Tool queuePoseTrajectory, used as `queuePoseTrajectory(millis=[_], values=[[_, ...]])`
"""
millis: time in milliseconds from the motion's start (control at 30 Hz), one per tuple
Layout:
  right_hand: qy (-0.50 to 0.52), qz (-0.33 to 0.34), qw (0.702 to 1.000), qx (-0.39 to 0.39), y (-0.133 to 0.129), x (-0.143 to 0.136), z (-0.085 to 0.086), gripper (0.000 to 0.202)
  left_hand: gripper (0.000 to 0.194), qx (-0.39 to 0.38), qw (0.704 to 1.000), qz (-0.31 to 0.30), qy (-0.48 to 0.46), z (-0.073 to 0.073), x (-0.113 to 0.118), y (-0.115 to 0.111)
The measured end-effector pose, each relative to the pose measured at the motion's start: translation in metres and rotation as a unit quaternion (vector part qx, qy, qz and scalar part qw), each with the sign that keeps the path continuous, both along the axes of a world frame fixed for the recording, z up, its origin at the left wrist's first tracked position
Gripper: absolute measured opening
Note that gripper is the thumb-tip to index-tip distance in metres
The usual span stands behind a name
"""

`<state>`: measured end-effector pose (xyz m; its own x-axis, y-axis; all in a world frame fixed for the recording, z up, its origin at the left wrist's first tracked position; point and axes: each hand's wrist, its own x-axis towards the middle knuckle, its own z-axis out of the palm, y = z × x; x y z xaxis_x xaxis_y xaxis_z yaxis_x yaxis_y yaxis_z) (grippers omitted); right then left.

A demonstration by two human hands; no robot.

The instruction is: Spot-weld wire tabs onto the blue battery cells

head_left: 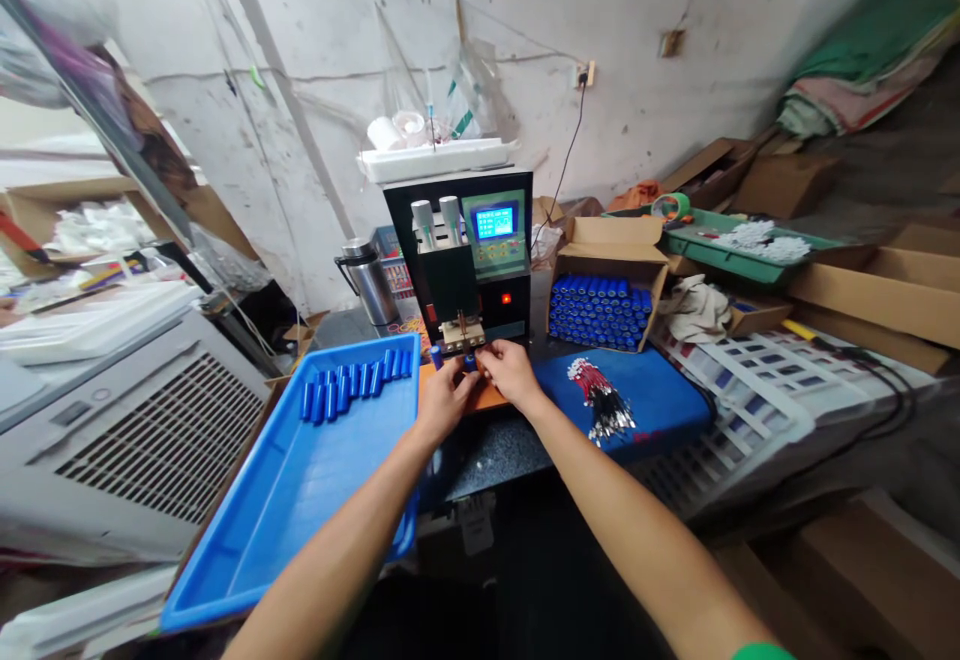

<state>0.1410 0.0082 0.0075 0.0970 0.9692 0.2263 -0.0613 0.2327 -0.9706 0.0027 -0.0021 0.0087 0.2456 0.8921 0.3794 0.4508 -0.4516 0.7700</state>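
Note:
A black spot-welding type machine [454, 270] with a lit blue display stands ahead. Under its electrodes, my left hand [444, 395] is closed on a blue cylinder [470, 362], which stands at the fingertips. My right hand [510, 372] is pinched at the right side of that cylinder; what its fingertips hold is too small to make out. Another blue cylinder [436, 355] stands just left of the electrodes, over an orange board [484, 398]. At the left, a blue tray [300, 510] holds several blue cylinders. Red and black wires [602, 398] lie bundled on a blue surface at the right.
An open cardboard box [600, 236] full of blue cylinders sits right of the machine. A steel mug [370, 282] stands at its left. Farther right are a green tray [694, 240] and a white crate [750, 390].

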Motion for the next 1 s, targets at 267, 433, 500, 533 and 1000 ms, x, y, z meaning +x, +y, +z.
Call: queuePoseTrajectory(millis=[267, 433, 500, 533, 1000], values=[[-0.044, -0.012, 0.999, 0.001, 0.0043, 0.0009, -0.0017, 0.023, 0.024, 0.005, 1.000, 0.002, 0.003, -0.0031, -0.0005, 0.0022], [-0.046, -0.009, 0.999, -0.001, 0.0059, 0.0007, -0.0032, 0.023, 0.023, 0.003, 1.000, -0.008, -0.013, -0.0040, -0.0007, 0.0030], [-0.047, -0.006, 0.999, 0.001, 0.0059, 0.0009, -0.0033, 0.023, 0.023, 0.004, 1.000, -0.002, -0.011, -0.0040, -0.0005, 0.0030], [-0.046, -0.006, 0.999, 0.001, 0.0058, 0.0010, -0.0032, 0.024, 0.022, 0.003, 1.000, 0.001, -0.009, -0.0040, -0.0005, 0.0030], [-0.054, -0.005, 0.998, -0.006, 0.0068, 0.0007, -0.0061, 0.026, 0.023, 0.002, 1.000, 0.001, -0.009, -0.0038, 0.0002, 0.0026]])
